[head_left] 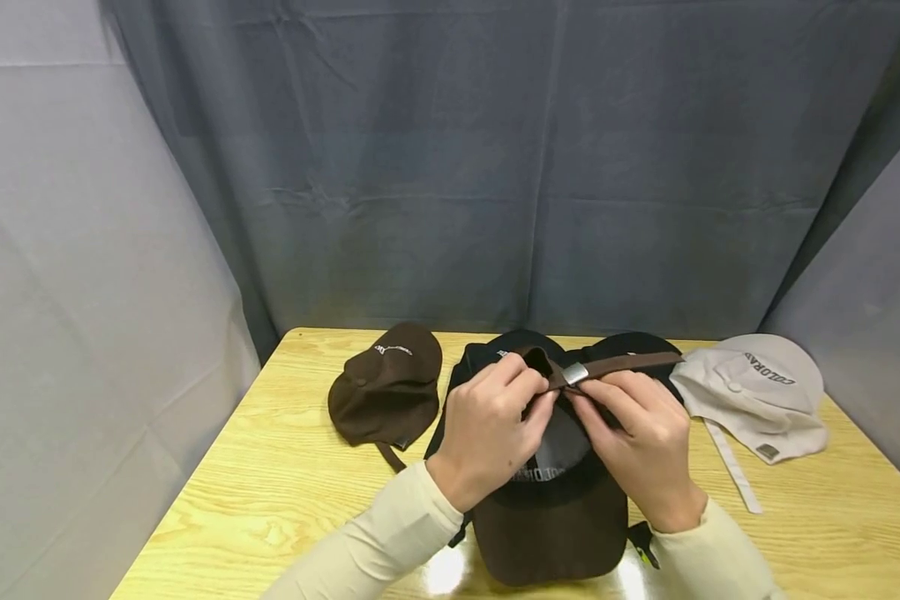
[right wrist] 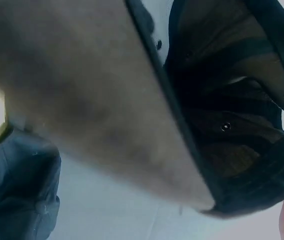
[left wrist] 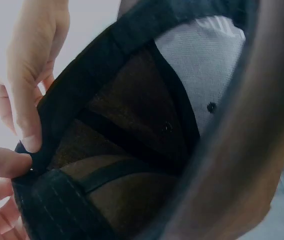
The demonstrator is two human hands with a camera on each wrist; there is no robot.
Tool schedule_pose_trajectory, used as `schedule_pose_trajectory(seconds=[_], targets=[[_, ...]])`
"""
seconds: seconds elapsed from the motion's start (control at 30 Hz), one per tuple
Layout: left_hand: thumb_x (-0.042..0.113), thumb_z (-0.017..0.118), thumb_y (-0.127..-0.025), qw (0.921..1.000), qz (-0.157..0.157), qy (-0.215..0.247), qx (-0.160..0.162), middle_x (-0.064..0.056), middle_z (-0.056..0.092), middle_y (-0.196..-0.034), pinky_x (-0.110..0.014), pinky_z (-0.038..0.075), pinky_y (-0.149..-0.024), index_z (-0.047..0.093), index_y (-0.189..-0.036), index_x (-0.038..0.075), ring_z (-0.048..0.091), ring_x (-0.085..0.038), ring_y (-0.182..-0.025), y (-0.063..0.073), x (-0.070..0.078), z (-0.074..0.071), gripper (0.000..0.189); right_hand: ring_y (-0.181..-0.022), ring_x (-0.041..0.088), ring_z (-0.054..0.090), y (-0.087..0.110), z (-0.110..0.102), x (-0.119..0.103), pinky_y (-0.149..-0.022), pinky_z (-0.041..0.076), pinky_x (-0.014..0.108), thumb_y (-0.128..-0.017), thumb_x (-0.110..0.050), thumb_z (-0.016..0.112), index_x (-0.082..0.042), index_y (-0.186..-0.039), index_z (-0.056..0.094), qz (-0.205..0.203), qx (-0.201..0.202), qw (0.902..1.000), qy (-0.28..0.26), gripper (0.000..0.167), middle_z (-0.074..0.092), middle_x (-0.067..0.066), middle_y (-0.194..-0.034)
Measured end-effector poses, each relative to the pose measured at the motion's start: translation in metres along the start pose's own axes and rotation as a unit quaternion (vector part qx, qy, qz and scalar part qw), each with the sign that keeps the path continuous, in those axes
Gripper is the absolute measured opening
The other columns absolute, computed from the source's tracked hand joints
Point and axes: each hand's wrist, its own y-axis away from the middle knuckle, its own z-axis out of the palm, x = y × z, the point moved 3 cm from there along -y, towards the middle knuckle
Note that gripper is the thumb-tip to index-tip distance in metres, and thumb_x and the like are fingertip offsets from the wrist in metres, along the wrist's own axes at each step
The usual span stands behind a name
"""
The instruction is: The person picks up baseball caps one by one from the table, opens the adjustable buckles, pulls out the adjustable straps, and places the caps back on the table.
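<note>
A dark brown baseball cap (head_left: 551, 537) is held up in front of the person, its brim toward them and its inside showing. At its back edge a brown strap (head_left: 637, 362) passes through a silver buckle (head_left: 574, 373), its free end sticking out to the right. My left hand (head_left: 491, 421) pinches the cap's back edge just left of the buckle. Just below and right of the buckle, my right hand (head_left: 641, 442) pinches the same back edge with thumb and fingers. In the left wrist view, the dark sweatband (left wrist: 97, 55) and lining panels show close up.
Another brown cap (head_left: 386, 387) lies on the wooden table (head_left: 247, 467) at left. Behind the held cap are black caps, one at centre (head_left: 525, 340) and one to its right (head_left: 637, 343). At right rests an off-white cap (head_left: 772, 392), its strap hanging forward. Grey curtain (head_left: 420, 167) closes the back.
</note>
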Motion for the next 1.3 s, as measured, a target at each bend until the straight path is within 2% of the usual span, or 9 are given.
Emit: schedule_pose_trajectory(seconds=[0.2,0.43,0.57,0.73,0.97,1.13,1.3], targets=[[0.014,0.075,-0.082,1.0000,-0.004,0.000,-0.001,0.007,0.056,-0.071,-0.017,0.046,-0.053,0.067,-0.072,0.019,0.055,-0.005,-0.059,0.003,0.001,0.000,0.014,-0.060,0.026,0.059,0.000,0.001,0.000,-0.061,0.041,0.035,-0.094,-0.027,0.065,0.000,-0.074,0.075,-0.003,0.007,1.0000,0.005,0.035,0.068,0.010,-0.068],[0.014,0.073,-0.083,0.9998,-0.019,0.004,-0.007,0.006,0.055,-0.071,-0.016,0.045,-0.052,0.066,-0.071,0.019,0.054,-0.005,-0.058,0.006,0.000,-0.001,0.015,-0.062,0.026,0.060,0.002,-0.001,0.007,-0.065,0.043,0.032,-0.089,-0.022,0.065,0.001,-0.075,0.075,0.030,0.001,0.9996,0.003,0.029,0.068,0.011,-0.069],[0.017,0.074,-0.085,0.9989,-0.040,0.008,-0.023,0.006,0.057,-0.075,-0.018,0.047,-0.055,0.067,-0.076,0.019,0.057,-0.005,-0.061,0.007,-0.002,-0.001,0.011,-0.065,0.027,0.061,0.002,-0.002,0.009,-0.067,0.044,0.031,-0.088,-0.022,0.065,0.001,-0.076,0.075,0.035,-0.006,0.9994,-0.002,0.027,0.069,0.011,-0.070],[0.022,0.076,-0.084,0.9972,-0.061,0.005,-0.043,0.007,0.060,-0.082,-0.021,0.051,-0.057,0.068,-0.085,0.020,0.062,-0.006,-0.068,0.008,-0.002,0.002,0.008,-0.066,0.027,0.061,0.004,-0.003,0.007,-0.067,0.044,0.031,-0.092,-0.027,0.064,0.002,-0.077,0.075,0.033,-0.012,0.9994,0.004,0.034,0.069,0.012,-0.071],[0.024,0.074,-0.085,0.9977,-0.048,-0.009,-0.047,0.007,0.062,-0.093,-0.024,0.055,-0.064,0.069,-0.094,0.021,0.064,-0.009,-0.076,0.002,0.001,0.001,0.011,-0.065,0.027,0.061,0.003,-0.003,0.003,-0.067,0.044,0.031,-0.095,-0.030,0.064,0.001,-0.076,0.074,0.025,-0.006,0.9997,-0.003,0.038,0.068,0.012,-0.070],[0.021,0.073,-0.086,0.9985,-0.026,-0.017,-0.046,0.006,0.064,-0.092,-0.023,0.054,-0.066,0.071,-0.093,0.020,0.062,-0.010,-0.074,-0.002,0.002,0.001,0.008,-0.065,0.027,0.061,0.002,-0.003,0.001,-0.067,0.044,0.032,-0.095,-0.031,0.064,0.000,-0.076,0.075,0.024,-0.014,0.9996,0.001,0.039,0.069,0.011,-0.071],[0.017,0.070,-0.087,0.9984,-0.023,-0.015,-0.049,0.007,0.066,-0.090,-0.022,0.053,-0.070,0.074,-0.091,0.020,0.061,-0.010,-0.074,-0.002,0.001,0.003,0.006,-0.065,0.026,0.061,0.002,-0.002,0.003,-0.067,0.044,0.032,-0.095,-0.032,0.063,-0.001,-0.077,0.075,0.027,-0.027,0.9993,0.003,0.038,0.069,0.010,-0.072]])
